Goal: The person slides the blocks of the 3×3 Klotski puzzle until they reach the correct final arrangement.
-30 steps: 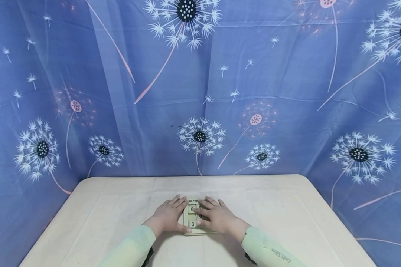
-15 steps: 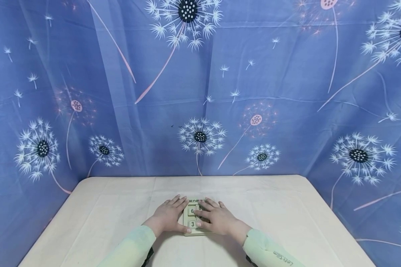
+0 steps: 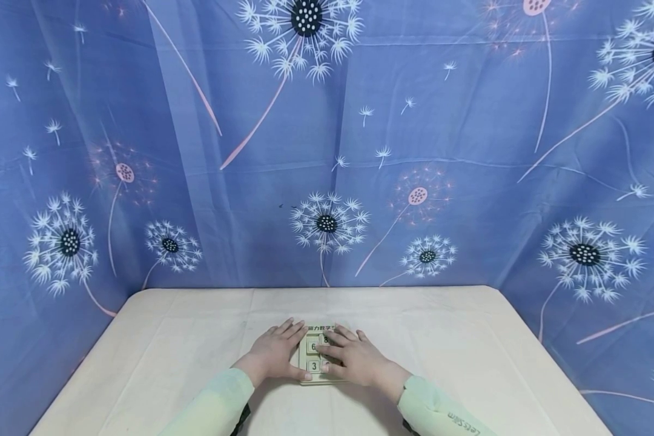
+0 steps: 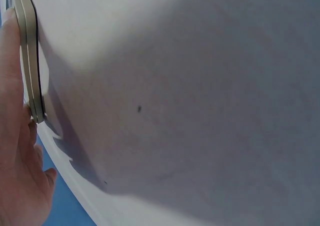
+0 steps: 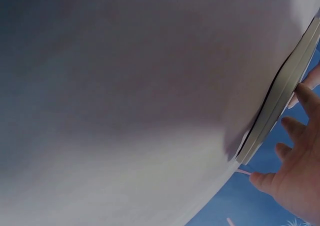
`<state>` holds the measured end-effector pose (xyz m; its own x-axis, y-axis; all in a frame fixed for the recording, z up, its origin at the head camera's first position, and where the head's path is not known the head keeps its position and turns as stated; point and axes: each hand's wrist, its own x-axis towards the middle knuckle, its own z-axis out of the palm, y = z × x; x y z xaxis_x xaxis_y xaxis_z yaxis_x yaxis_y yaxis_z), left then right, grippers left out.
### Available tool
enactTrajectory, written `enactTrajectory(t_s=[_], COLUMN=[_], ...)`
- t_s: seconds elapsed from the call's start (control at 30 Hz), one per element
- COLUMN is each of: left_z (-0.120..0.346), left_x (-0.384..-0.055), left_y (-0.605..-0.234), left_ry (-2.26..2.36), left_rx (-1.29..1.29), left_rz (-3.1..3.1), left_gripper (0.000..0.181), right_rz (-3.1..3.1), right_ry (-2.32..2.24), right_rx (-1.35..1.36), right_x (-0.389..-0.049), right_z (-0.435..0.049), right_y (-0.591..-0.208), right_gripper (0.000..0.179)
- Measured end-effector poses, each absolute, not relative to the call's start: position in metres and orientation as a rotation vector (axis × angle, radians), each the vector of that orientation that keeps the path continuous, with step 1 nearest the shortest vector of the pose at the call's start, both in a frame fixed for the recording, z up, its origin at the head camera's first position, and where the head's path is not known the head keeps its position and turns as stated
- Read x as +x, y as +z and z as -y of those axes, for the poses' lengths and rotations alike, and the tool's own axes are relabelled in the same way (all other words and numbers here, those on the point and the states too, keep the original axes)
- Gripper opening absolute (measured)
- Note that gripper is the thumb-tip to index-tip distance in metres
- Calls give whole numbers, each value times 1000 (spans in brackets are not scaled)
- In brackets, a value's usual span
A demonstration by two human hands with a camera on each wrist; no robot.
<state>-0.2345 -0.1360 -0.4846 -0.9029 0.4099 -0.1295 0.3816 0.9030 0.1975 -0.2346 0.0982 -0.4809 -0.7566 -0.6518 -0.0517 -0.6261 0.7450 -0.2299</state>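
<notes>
- Board [image 3: 329, 381] lies on the pale table [image 3: 441, 339] in the head view, between both hands; tile 6 [image 3: 313, 347], tile 3 [image 3: 313, 366] and part of tile 8 [image 3: 326, 340] show.
- Same view: left hand [image 3: 275, 356] along the board's left edge, fingers straight, thumb at near corner. Right hand [image 3: 361, 360] over the right side, fingers spread (hides some of the face). Blue curtain [image 3: 261, 218] behind.
- Left wrist: board edge-on, upper left, thumb touching it.
- Right wrist: board edge-on at right, fingers spread beside it; exact contact unclear.
</notes>
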Motion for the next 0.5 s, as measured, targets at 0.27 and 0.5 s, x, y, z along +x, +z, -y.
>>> enactTrajectory(t_s=[0.27, 0.5], left_z=[135, 136], left_x=[-235, -235], left_y=[-486, -486], left_ry=[230, 231], left_rx=[606, 596], left_rz=[-2892, -2899], left_gripper=[108, 107], right_rz=[-2810, -2811], right_ry=[-304, -293], right_rx=[-1053, -1046], right_x=[-232, -232], right_z=[-100, -100], right_y=[-481, -481], right_gripper=[52, 53])
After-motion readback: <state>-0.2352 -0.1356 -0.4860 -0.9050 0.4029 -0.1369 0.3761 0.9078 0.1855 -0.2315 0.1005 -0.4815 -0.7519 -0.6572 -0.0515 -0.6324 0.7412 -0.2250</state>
